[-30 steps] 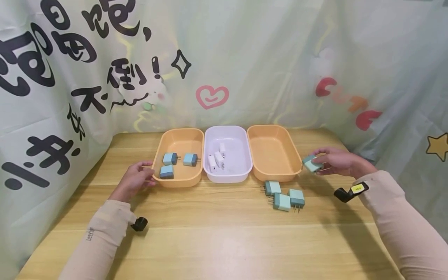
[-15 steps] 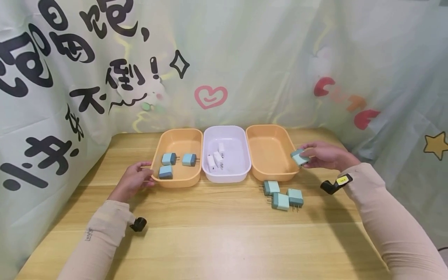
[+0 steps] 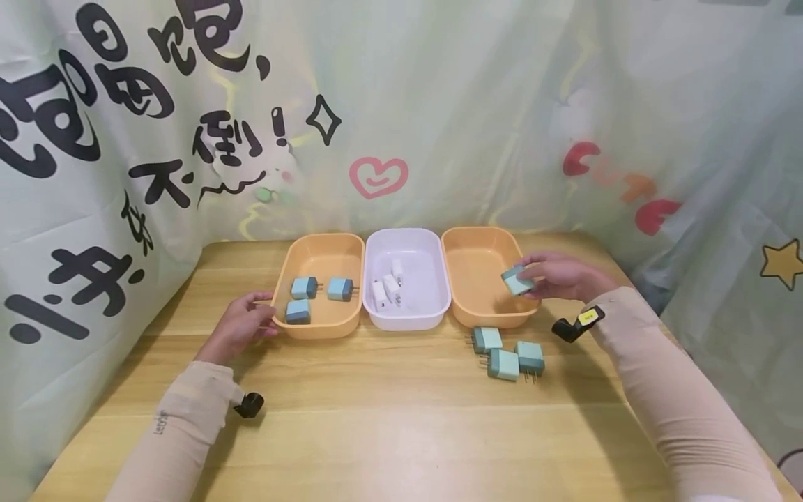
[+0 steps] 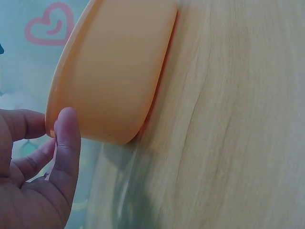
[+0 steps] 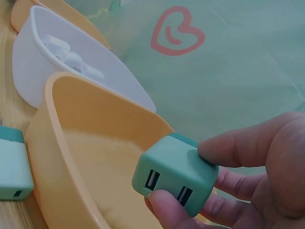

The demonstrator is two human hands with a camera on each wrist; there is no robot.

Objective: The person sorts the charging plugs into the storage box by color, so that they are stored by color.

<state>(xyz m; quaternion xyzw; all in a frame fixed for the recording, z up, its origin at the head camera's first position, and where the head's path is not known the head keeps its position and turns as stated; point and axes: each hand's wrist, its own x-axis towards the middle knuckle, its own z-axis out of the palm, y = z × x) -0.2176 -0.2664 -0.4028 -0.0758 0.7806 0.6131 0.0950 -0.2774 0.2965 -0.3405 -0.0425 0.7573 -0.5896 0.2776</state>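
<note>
My right hand (image 3: 558, 274) pinches a green USB charger (image 5: 174, 171) between thumb and fingers, its two USB ports facing the right wrist camera. The charger is over the right side of the right orange bin (image 3: 479, 317), inside which nothing else shows. On the table before that bin lie three more green chargers (image 3: 504, 364), prongs showing. At the left, my left hand (image 3: 241, 322) holds the rim of the left orange bin (image 4: 112, 71), thumb on the outer wall and index finger at the lip. Three blue chargers (image 3: 340, 289) lie in that bin.
Between the orange bins, close against both, stands a white bin (image 3: 408, 323) with several small white chargers (image 3: 379, 293). All three bins sit in a row on the wooden table (image 3: 376, 418). A printed curtain (image 3: 477, 139) hangs behind and at both sides.
My right hand has carried the green charger leftward, from outside the right orange bin's edge to above its inside. My left hand stays at the left orange bin.
</note>
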